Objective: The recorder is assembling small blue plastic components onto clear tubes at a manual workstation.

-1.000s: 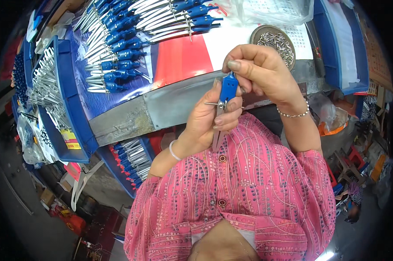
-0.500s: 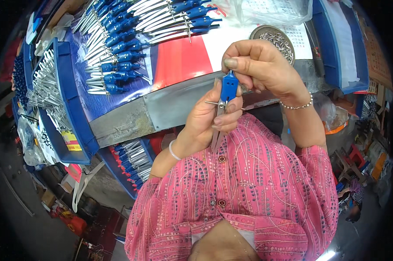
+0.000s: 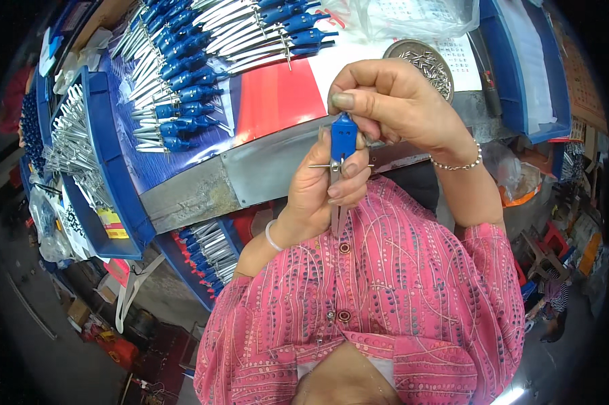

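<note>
My left hand (image 3: 318, 179) grips a drawing compass (image 3: 344, 138) in front of my chest. It has a blue plastic head at the top, two metal legs pointing down toward me and a thin rod across them. Just above that head, my right hand (image 3: 392, 104) is closed with thumb and forefinger pinched at its narrow tip. Whatever lies between those fingertips is hidden. Rows of similar blue-headed compasses (image 3: 186, 81) lie on the bench at the far left. A round bowl of small metal pins (image 3: 422, 64) sits behind my right hand.
To the left stands a blue bin of metal legs (image 3: 78, 145). Below the bench edge (image 3: 250, 179) is another blue bin with metal pieces (image 3: 210, 250). At the right is a blue tray (image 3: 534, 74) with white sheeting. A clear plastic bag (image 3: 419, 17) lies at the back.
Both hands and the compass have shifted slightly left. The rod across the legs now looks level, and the head of the compass is more upright. The view has tilted a little.
</note>
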A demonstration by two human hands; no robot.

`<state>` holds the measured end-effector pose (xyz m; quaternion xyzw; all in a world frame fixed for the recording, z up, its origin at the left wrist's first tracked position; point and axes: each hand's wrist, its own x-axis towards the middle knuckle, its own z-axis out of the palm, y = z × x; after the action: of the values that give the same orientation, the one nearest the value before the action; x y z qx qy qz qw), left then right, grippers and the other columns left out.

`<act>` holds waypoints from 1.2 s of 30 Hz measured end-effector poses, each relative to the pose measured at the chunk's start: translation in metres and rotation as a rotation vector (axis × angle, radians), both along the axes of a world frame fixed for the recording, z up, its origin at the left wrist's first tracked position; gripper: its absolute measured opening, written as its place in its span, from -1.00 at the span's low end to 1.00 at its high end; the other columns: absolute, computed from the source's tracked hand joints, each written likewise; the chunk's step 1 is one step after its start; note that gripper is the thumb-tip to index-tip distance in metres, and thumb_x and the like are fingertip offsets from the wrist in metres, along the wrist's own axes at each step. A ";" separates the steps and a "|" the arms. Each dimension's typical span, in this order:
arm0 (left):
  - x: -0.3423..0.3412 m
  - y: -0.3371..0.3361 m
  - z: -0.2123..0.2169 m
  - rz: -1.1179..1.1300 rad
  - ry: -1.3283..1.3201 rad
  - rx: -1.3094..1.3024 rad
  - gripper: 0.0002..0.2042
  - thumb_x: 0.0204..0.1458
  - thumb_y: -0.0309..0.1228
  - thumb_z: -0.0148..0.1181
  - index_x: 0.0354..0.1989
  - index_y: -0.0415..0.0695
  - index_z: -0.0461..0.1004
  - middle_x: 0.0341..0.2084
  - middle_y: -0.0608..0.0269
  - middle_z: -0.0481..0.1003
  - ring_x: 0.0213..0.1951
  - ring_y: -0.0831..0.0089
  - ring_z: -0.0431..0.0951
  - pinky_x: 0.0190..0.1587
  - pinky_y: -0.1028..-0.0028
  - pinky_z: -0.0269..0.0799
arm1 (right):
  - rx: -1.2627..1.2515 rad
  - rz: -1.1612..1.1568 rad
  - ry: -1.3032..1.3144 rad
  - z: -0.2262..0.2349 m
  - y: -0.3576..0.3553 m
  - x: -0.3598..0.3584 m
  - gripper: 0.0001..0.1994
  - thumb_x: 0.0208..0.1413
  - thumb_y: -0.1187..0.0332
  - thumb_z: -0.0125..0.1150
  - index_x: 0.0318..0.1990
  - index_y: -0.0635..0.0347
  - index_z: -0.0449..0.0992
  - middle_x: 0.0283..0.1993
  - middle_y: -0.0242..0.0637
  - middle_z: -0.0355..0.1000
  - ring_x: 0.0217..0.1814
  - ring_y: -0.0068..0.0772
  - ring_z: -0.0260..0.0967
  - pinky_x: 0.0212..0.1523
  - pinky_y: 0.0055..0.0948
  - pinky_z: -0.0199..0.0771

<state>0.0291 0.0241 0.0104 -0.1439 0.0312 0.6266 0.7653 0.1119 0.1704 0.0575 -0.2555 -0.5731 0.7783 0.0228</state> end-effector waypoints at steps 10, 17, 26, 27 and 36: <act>-0.010 0.002 0.004 0.029 0.024 0.028 -0.61 0.14 -0.09 -0.23 -0.20 -0.23 0.28 -0.60 0.33 0.27 -0.76 0.72 0.10 -0.73 0.68 -0.01 | 0.049 -0.030 0.068 0.005 -0.002 -0.004 -0.82 0.12 0.38 -0.06 -0.22 0.29 0.38 -0.67 -0.49 0.23 -0.70 -0.84 0.05 -0.71 -0.81 -0.02; -0.018 0.004 0.001 0.058 -0.009 0.006 -0.58 0.14 -0.06 -0.26 -0.23 -0.23 0.27 -0.61 0.34 0.25 -0.76 0.72 0.10 -0.73 0.70 -0.01 | 0.211 -0.170 0.151 0.005 -0.008 0.014 -0.80 0.12 0.47 -0.14 -0.12 0.35 0.15 -0.47 -0.27 0.31 -0.60 -0.70 0.19 -0.51 -0.71 0.21; -0.016 -0.002 0.004 0.053 0.084 -0.032 -0.61 0.13 -0.07 -0.23 -0.25 -0.22 0.27 -0.59 0.32 0.29 -0.76 0.72 0.14 -0.72 0.70 0.01 | 0.493 -0.170 0.108 0.018 -0.029 0.021 -0.89 0.06 0.54 -0.03 -0.29 0.37 0.20 -0.44 -0.16 0.38 -0.50 -0.62 0.33 -0.50 -0.68 0.38; -0.016 -0.002 0.005 0.045 0.111 -0.057 -0.62 0.13 -0.09 -0.21 -0.24 -0.21 0.28 -0.59 0.31 0.31 -0.75 0.71 0.14 -0.72 0.70 0.02 | 0.658 -0.143 0.172 0.015 -0.031 0.021 -0.89 0.06 0.55 -0.01 -0.30 0.38 0.22 -0.43 -0.17 0.39 -0.49 -0.62 0.34 -0.49 -0.66 0.39; -0.012 -0.005 0.003 0.045 0.139 -0.016 -0.68 0.13 -0.15 -0.17 -0.26 -0.20 0.29 -0.56 0.27 0.36 -0.73 0.67 0.18 -0.70 0.67 0.06 | 0.851 -0.250 0.339 0.005 -0.047 0.013 -0.87 -0.13 0.66 0.13 -0.36 0.37 0.39 -0.40 -0.16 0.41 -0.36 -0.43 0.40 -0.41 -0.57 0.39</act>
<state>0.0174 0.0188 0.0130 -0.1069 0.0861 0.6520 0.7457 0.1245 0.1238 0.0629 -0.1597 -0.7942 0.4964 0.3121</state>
